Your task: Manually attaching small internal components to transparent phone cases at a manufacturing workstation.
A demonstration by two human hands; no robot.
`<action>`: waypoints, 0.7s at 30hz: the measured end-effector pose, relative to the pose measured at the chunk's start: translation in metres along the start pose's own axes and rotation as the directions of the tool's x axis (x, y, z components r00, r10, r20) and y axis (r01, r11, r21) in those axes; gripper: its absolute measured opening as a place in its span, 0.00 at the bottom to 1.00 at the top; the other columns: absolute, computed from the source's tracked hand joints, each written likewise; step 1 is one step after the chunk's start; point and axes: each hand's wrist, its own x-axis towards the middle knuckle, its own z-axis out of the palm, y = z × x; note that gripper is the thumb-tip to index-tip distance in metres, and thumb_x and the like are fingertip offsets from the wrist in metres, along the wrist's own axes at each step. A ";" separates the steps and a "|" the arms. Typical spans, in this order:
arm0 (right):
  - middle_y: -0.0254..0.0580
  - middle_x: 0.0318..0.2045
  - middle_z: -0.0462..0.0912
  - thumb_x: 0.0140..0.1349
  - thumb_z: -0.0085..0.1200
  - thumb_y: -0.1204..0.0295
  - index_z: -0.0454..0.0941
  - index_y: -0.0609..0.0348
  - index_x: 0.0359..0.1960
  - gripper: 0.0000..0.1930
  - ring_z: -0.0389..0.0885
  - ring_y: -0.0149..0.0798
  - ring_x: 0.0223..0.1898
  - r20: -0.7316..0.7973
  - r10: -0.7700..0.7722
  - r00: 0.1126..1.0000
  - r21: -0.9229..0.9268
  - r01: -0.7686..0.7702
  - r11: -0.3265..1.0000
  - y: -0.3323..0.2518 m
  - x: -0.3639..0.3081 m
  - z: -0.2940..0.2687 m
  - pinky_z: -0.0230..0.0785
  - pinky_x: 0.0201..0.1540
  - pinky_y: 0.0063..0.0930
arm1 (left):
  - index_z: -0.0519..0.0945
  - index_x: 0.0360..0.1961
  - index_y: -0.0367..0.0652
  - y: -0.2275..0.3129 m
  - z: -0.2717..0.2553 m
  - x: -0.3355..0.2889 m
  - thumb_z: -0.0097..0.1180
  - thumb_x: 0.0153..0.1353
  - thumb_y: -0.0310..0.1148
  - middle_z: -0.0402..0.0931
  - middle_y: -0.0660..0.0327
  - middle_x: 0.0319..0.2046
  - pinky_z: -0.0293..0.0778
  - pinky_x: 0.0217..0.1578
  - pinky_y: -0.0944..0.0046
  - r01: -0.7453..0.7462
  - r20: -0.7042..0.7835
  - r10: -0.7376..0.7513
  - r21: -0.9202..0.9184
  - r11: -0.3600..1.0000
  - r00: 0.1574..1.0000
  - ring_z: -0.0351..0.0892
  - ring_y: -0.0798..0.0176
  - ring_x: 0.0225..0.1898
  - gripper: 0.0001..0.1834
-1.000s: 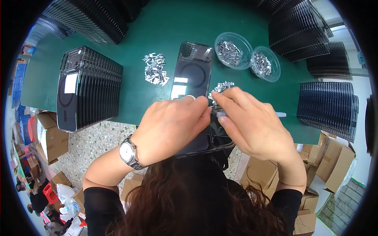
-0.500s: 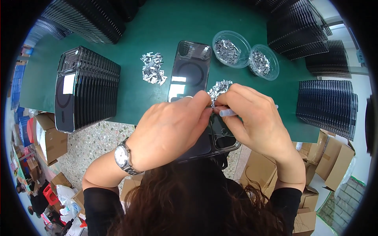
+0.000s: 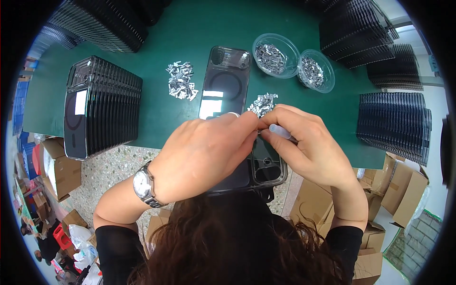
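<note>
Case (image 3: 269,174) sits under my left hand (image 3: 202,149), grip hidden; right hand (image 3: 308,145), close by, holds a stick (image 3: 280,131). Past the case, bits (image 3: 262,104) are left; what's done is hidden.

My right grip (image 3: 308,145) has drawn its fingertips together beside my left fingertips (image 3: 251,118), and its translucent tube (image 3: 280,131) now slants.
</note>
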 end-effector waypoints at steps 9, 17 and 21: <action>0.40 0.40 0.80 0.64 0.62 0.73 0.79 0.69 0.58 0.21 0.78 0.41 0.39 0.126 -0.129 0.984 -0.715 0.180 0.676 -0.021 -0.008 0.004 0.76 0.36 0.34 | 0.79 0.46 0.44 0.002 0.003 -0.003 0.62 0.68 0.29 0.79 0.56 0.30 0.76 0.26 0.49 -0.022 0.024 0.018 0.189 0.982 1.000 0.82 0.44 0.28 0.08; 0.38 0.33 0.76 0.62 0.63 0.75 0.81 0.67 0.51 0.16 0.76 0.39 0.35 0.110 -0.183 0.977 -0.711 0.206 0.672 -0.017 -0.006 0.007 0.74 0.31 0.33 | 0.78 0.46 0.43 0.006 0.006 -0.006 0.61 0.68 0.28 0.78 0.56 0.29 0.76 0.26 0.48 -0.030 0.027 0.024 0.225 0.974 0.999 0.81 0.45 0.27 0.08; 0.39 0.32 0.76 0.54 0.59 0.77 0.78 0.62 0.37 0.09 0.78 0.40 0.36 0.043 -0.252 0.967 -0.716 0.206 0.667 -0.010 -0.001 0.011 0.77 0.28 0.33 | 0.77 0.47 0.43 0.010 0.009 -0.003 0.60 0.68 0.27 0.77 0.56 0.29 0.76 0.26 0.49 0.001 -0.018 0.005 0.311 0.950 1.000 0.82 0.46 0.27 0.08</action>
